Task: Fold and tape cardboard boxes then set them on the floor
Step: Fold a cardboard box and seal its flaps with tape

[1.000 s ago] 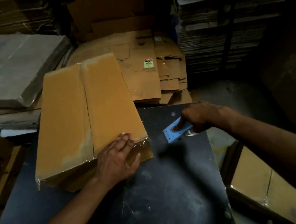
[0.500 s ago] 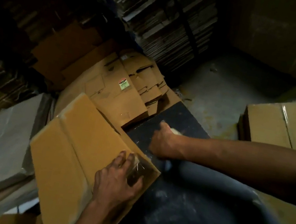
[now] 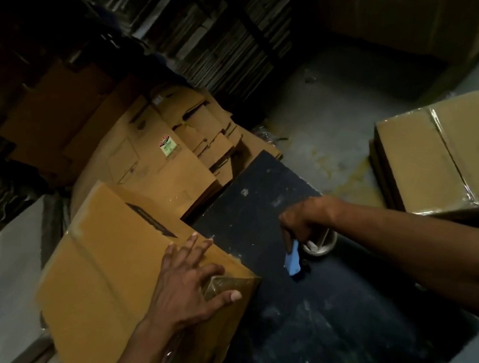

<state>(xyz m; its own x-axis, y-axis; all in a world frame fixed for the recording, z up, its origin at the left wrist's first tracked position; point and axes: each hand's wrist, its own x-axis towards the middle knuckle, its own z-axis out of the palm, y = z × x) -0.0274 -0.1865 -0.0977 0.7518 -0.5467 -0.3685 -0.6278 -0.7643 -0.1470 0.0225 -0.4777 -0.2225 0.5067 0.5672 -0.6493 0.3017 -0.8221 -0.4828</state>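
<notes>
- The cardboard box (image 3: 109, 280) lies folded at the left edge of the dark table (image 3: 318, 328), partly overhanging it; clear tape covers its near right corner.
- The left hand (image 3: 187, 286) lies flat on the box with fingers spread and straight, the thumb reaching onto the taped corner.
- The right hand (image 3: 304, 220) is curled around a tape dispenser (image 3: 309, 249) at the middle of the table; its blue blade guard points down toward the table top, and the pale tape roll shows just right of the fingers. Whether the dispenser touches the table cannot be determined in the dim light.
- A taped box (image 3: 452, 158) sits on the grey floor (image 3: 331, 108), right of the table and well apart from the hands.
- Flattened cartons (image 3: 154, 155) lean in a pile just behind the table's far-left corner.
- Tall stacks of flat cardboard (image 3: 172, 4) fill the dark background.
</notes>
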